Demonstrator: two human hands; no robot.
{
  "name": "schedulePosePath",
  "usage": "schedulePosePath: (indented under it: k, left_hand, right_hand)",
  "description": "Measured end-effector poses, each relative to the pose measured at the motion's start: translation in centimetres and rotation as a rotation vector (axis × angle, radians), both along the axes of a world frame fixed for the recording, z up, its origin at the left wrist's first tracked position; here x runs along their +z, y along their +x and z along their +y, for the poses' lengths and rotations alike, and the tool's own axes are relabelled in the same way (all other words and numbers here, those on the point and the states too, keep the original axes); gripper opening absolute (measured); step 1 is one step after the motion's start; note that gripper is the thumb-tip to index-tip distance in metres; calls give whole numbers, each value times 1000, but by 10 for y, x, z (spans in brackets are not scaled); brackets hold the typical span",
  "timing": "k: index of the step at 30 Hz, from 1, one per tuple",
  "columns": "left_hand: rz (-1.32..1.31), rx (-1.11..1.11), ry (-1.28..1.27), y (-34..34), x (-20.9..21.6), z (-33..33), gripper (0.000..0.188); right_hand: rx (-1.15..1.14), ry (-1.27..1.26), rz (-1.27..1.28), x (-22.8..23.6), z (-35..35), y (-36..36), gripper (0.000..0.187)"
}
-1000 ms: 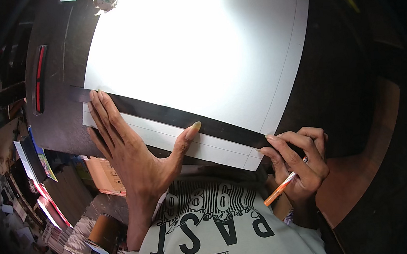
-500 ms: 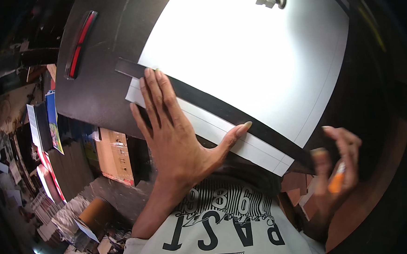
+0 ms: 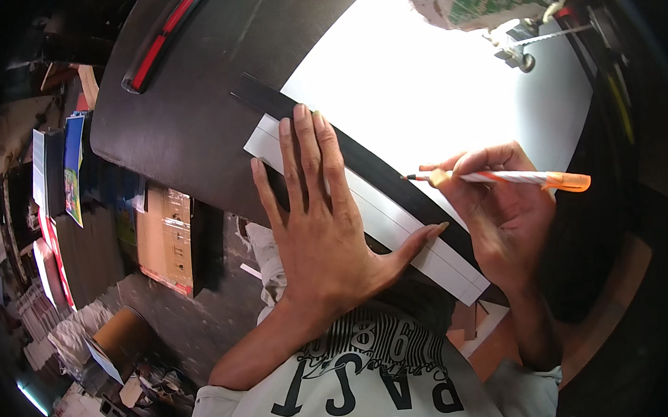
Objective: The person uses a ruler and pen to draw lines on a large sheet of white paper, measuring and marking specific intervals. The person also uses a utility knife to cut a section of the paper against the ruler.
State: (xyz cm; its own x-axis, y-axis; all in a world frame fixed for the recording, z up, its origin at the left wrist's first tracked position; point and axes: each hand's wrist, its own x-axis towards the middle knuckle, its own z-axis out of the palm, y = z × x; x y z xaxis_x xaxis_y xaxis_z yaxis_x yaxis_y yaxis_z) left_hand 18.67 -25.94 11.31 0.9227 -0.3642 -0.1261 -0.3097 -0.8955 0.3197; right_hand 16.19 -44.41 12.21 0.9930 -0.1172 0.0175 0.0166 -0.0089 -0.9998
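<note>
- I see a large white paper point(image 3: 383, 205) under the left hand point(image 3: 322, 243), its sheet glaring bright beyond the fingertips; a thin drawn line runs along the strip nearest the palm.
- A flat, straight black ruler point(image 3: 374, 170) lies across the paper, slanting from beyond my left fingertips down to the right, past the thumb.
- The left hand is spread flat, palm down: three fingers run close together onto the ruler, the little finger stands apart, and the thumb stretches out to the ruler's other stretch.
- The right hand point(image 3: 503, 221) is closed in a pinch on a slim pen point(image 3: 527, 176), white with orange stripes and an orange end.
- The pen lies nearly level in that pinch, its dark tip pointing left over the ruler, between my two hands; I cannot tell whether it touches.
</note>
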Motion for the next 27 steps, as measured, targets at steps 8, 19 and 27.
schedulePosePath:
  k: [8, 19, 27]
  left_hand:
    - [35, -3, -72, -1, -5, 1, 140]
    - [52, -14, -58, 2, -2, 1, 138]
    - [42, -19, -28, 1, 4, -2, 136]
  right_hand:
    - [22, -110, -19, -13, 0, 9, 19]
    - [14, -86, -80, -22, 1, 11, 20]
    - [75, -377, -130, -10, 2, 11, 18]
